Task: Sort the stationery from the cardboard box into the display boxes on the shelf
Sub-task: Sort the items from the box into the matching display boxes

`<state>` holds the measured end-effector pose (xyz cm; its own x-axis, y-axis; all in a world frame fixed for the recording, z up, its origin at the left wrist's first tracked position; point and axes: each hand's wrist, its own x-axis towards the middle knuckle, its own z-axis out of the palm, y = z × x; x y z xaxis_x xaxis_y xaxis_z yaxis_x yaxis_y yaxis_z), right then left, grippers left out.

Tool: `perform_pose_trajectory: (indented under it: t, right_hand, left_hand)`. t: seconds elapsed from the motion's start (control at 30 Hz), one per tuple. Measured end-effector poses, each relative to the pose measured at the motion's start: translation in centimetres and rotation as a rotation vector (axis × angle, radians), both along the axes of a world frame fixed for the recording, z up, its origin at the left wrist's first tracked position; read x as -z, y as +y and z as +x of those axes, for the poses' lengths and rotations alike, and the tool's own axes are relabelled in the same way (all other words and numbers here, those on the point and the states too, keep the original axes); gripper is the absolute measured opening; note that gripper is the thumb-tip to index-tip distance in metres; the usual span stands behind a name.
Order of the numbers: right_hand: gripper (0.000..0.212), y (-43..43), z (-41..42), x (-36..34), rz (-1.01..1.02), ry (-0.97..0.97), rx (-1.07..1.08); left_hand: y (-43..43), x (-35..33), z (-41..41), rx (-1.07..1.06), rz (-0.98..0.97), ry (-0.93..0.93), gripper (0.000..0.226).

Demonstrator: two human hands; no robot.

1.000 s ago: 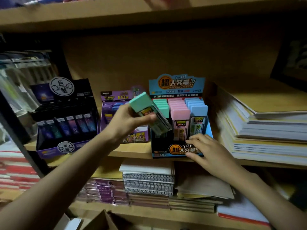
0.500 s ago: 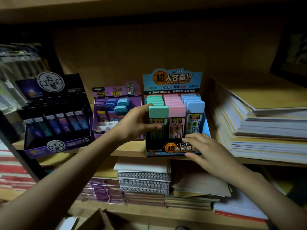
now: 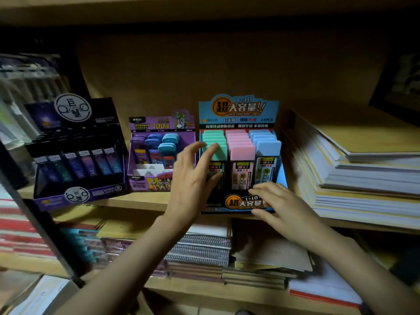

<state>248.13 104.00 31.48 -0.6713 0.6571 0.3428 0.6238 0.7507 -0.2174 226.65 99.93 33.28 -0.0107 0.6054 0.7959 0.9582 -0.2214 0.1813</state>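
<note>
A blue display box (image 3: 281, 173) stands on the wooden shelf (image 3: 136, 200) with rows of green, pink and blue-capped lead cases. The front green-capped case (image 3: 220, 153) stands upright in the left row. My left hand (image 3: 193, 176) is in front of it with fingers spread and relaxed, fingertips touching its cap and holding nothing. Against the box's front panel (image 3: 241, 202) rests my right hand (image 3: 279, 203), fingers straight and flat. A purple display box (image 3: 159, 155) with a few cases stands to the left, and a black one (image 3: 75, 153) further left.
Tall stacks of paper and notebooks (image 3: 363, 169) fill the shelf to the right of the blue box. Spiral notebooks (image 3: 200, 248) and flat paper packs lie on the shelf below. A cardboard box edge (image 3: 145, 303) shows at the bottom.
My left hand set the green-capped case upright into the blue box's left row and let go; its fingers have spread open. My right hand stayed on the box's front.
</note>
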Motion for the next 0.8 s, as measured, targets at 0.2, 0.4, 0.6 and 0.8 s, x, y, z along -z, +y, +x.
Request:
perform_pose_trajectory:
  t: [0.2,0.4,0.6,0.8]
  right_hand:
    - [0.043,-0.4,-0.4,-1.3,-0.081,0.042,0.001]
    - [0.029,-3.5,-1.0,-2.0,0.019,0.108,-0.043]
    - [0.018,-7.6,-4.6,-1.0,0.266,0.058,-0.023]
    - [0.018,-12.0,-12.8,5.3,-0.257,-0.033,-0.285]
  left_hand:
    - [-1.4,-2.1,-0.2,0.086,-0.143,-0.033,0.055]
    - [-8.9,-0.7,-3.9,0.062,-0.273,-0.290,0.019]
    - [-18.4,10.6,-8.6,-0.087,-0.761,-0.627,0.011]
    - [-24.3,23.1,-11.0,-0.293,-1.022,-0.815,0.014]
